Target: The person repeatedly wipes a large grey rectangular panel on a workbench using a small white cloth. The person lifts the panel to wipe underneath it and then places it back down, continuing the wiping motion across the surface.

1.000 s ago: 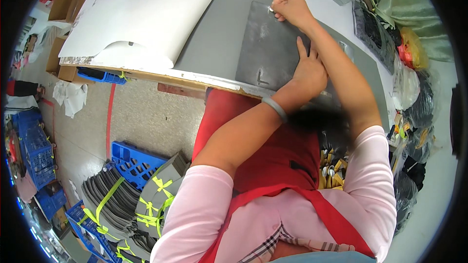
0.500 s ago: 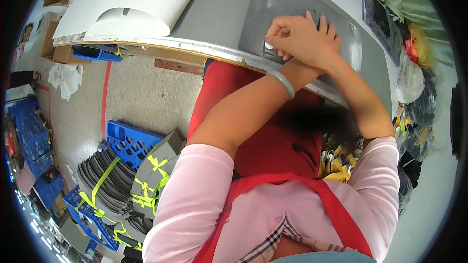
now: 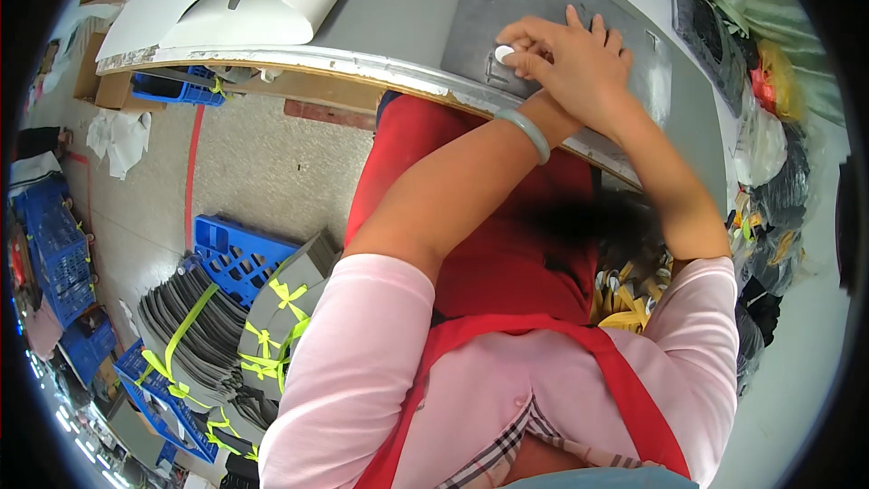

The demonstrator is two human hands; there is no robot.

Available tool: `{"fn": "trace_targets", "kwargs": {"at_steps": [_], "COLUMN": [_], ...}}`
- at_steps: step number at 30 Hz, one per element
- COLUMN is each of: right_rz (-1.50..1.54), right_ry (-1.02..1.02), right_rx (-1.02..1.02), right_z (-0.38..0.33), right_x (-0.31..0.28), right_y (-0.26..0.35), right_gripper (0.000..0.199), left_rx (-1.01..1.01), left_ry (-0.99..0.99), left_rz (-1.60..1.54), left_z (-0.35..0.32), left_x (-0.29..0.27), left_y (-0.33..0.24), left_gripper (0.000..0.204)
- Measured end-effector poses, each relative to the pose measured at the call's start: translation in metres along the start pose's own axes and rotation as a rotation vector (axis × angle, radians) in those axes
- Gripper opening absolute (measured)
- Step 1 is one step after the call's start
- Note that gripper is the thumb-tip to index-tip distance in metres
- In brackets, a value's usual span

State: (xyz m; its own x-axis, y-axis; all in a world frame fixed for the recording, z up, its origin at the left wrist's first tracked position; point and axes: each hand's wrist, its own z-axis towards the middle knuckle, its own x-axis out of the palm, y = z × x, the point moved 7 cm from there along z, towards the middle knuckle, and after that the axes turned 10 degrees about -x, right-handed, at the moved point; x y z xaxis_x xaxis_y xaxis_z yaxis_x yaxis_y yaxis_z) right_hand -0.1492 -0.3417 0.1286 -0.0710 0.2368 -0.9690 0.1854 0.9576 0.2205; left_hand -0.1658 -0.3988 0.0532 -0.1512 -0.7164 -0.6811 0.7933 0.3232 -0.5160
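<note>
Evidently mid-marking: small white chalk-like piece (image 3: 504, 53) pinched in right hand (image 3: 579, 59) fingertips against dark grey flat sheet (image 3: 507, 0) near pale worktable (image 3: 272, 59) edge, left hand (image 3: 593, 91) overlapping, grip unclear; next, probably steady tracing along cutout.

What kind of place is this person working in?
Probably a small workshop that cuts sheet material. A worktable carries a dark grey sheet, tied bundles of cut grey pieces sit in blue crates on the floor, and more stock hangs at the right.
</note>
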Motion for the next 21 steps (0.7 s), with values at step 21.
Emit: {"fn": "trace_targets", "kwargs": {"at_steps": [21], "right_rz": [0.271], "right_ry": [-0.626], "right_rx": [0.202], "right_z": [-0.08], "right_x": [-0.045], "right_y": [-0.221], "right_gripper": [0.014], "left_rx": [0.008], "left_ry": [0.279], "left_rz": [0.25], "left_z": [0.01], "left_x": [-0.014], "left_y": [-0.015], "left_gripper": [0.04]}}
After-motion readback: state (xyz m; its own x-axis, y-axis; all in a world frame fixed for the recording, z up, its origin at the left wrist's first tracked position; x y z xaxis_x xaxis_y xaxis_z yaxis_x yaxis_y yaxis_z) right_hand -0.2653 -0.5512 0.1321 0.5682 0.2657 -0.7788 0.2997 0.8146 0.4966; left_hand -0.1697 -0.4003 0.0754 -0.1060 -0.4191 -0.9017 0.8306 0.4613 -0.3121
